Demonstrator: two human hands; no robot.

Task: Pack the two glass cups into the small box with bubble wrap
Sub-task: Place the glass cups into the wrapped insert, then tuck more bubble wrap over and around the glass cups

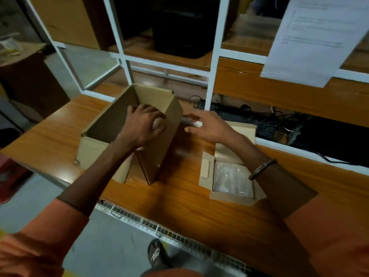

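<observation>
On the wooden desk [179,206], left hand [142,124] gripping large box [103,124] rim, right hand [207,126] spread

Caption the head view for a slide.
Left hand grips the large box's wall; right hand reaches open; bubble wrap fills the small box.

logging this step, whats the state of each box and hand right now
large box: open, flaps up, gripped at its right wall
small box: open, bubble wrap inside
left hand: gripping the large box's wall
right hand: open, fingers spread above the table, holding nothing
</observation>
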